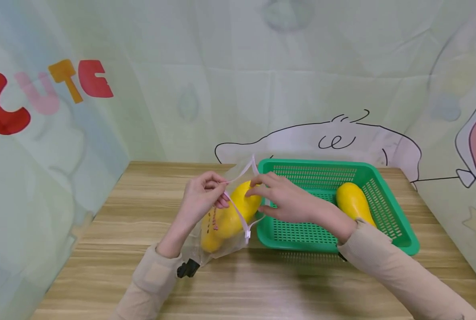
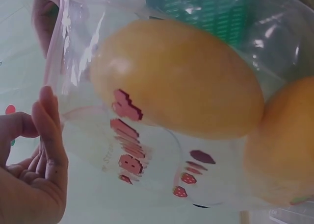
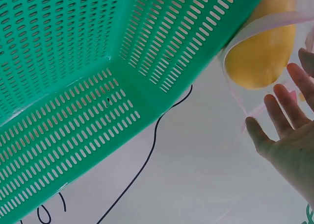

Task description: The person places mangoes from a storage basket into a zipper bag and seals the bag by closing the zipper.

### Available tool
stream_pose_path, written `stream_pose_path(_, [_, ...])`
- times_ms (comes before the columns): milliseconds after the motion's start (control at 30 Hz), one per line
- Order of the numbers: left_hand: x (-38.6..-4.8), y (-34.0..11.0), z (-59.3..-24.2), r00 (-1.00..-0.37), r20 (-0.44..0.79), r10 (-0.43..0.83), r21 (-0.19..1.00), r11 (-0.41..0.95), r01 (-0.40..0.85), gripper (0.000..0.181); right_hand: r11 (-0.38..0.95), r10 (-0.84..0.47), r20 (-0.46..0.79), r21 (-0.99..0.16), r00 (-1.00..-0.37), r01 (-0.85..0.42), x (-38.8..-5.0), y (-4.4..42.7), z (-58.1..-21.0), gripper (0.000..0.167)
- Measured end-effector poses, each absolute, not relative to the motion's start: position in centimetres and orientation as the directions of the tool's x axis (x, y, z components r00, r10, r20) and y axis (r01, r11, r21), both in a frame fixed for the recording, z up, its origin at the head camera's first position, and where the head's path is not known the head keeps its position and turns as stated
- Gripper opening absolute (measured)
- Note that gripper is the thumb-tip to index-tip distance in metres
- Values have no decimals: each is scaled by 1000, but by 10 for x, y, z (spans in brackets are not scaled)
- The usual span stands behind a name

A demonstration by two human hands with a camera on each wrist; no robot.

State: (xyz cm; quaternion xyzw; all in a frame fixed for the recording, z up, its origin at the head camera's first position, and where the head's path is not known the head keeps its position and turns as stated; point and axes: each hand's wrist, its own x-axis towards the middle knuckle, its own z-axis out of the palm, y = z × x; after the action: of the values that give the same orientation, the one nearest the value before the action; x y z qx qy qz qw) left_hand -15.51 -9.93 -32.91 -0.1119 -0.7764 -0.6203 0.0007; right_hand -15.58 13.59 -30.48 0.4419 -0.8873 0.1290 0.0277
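Observation:
A clear zip bag point(image 1: 229, 250) with a pale pink slider strip stands tilted on the table, its mouth gaping. Inside lie large smooth yellow mangoes point(image 1: 251, 205), and two of them press against the plastic in the left wrist view. My left hand point(image 1: 199, 200) pinches the bag's rim between thumb and fingers. Over the mouth on the other side is my right hand point(image 1: 287, 200), fingers spread and loosely bent beside the upper mango; the right wrist view shows nothing gripped in it. Another yellow mango point(image 1: 353, 202) lies in the green basket point(image 1: 322, 163).
The perforated plastic basket stands right beside the bag, under my right forearm. Beneath both is a wood-grain table point(image 1: 142, 213). A printed curtain point(image 1: 162, 111) hangs behind the table and along its sides. A black clip-like piece point(image 1: 188, 268) shows at my left cuff.

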Motion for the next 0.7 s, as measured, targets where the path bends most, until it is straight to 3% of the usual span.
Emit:
stream_pose_path(200, [-154, -99, -325, -977, 149, 152, 963, 204, 179, 14, 574, -774, 160, -231, -613, -786, -155, 136, -306, 19])
stream_pose_path(533, [-154, -101, -318, -978, 168, 121, 964, 188, 189, 14, 590, -782, 58, -254, -621, -766, -154, 135, -306, 28])
stream_pose_path(700, [-154, -103, -314, -976, 189, 110, 958, 198, 208, 16, 583, -784, 76, -251, -616, -773, -154, 140, -305, 29])
